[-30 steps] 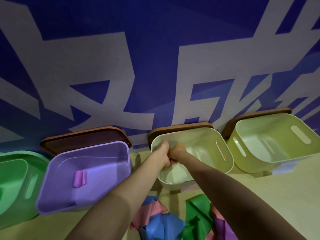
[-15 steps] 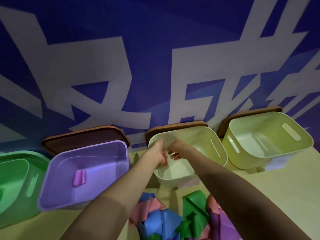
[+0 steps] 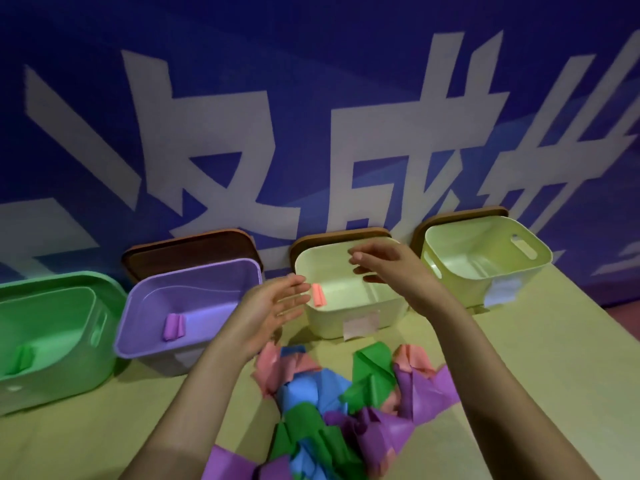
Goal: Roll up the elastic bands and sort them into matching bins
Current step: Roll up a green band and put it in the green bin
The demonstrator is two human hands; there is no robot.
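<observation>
1. Risks, as I judge them:
   - The pink roll [image 3: 319,295] lies loose with nothing binding it, so it may spring open.
   - A low hand could catch the rim and shift the bin.
   - The two pale bins look alike, so a band could go in the wrong one if the labels go unread.
2. The left hand [image 3: 273,306], at frame centre, has straight, lightly spread fingers [image 3: 294,299]. It holds nothing and touches nothing.
3. The right hand [image 3: 391,268], just right of centre, has loosely curved fingers and is empty. It hangs above the middle bin [image 3: 329,323].
4. The pink roll sits inside that bin, by its left wall, just beyond the left fingertips.
5. To the left, the purple bin [image 3: 145,327] holds a purple roll [image 3: 174,326]. At the left edge, the green bin [image 3: 69,282] holds a green roll [image 3: 22,358]. The right bin [image 3: 540,251] shows no roll.
6. In the lower centre, a pile [image 3: 346,403] of unrolled bands lies on the table [image 3: 554,341].
</observation>
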